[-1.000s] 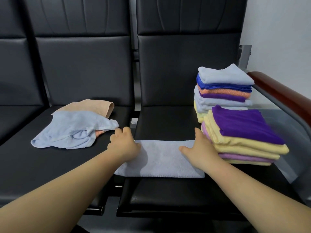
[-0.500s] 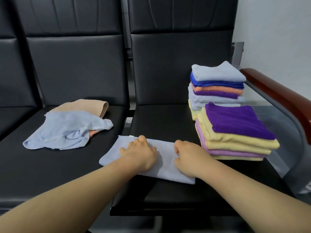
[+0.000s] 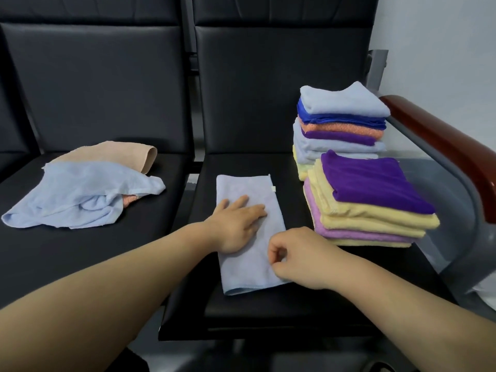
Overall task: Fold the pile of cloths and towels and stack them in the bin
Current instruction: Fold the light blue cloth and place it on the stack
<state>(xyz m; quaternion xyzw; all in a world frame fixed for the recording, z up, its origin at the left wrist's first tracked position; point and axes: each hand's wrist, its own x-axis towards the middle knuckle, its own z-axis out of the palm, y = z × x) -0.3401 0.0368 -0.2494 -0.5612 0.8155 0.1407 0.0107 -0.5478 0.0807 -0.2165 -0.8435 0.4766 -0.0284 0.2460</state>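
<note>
On seat (image 3: 241, 162), cloth (image 3: 249, 189) now lengthwise, left fingers (image 3: 241, 201) flat, right fingers (image 3: 272, 248) curled, grip unclear

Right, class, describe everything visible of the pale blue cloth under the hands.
The cloth, pale blue and fleecy-looking, lies flat on the seat, folded into a long strip. A white tag shows at its far right edge. The left hand rests flat on its middle; the right hand, fingers curled, touches its near right edge.

Head-worn view, forward and downward.
</note>
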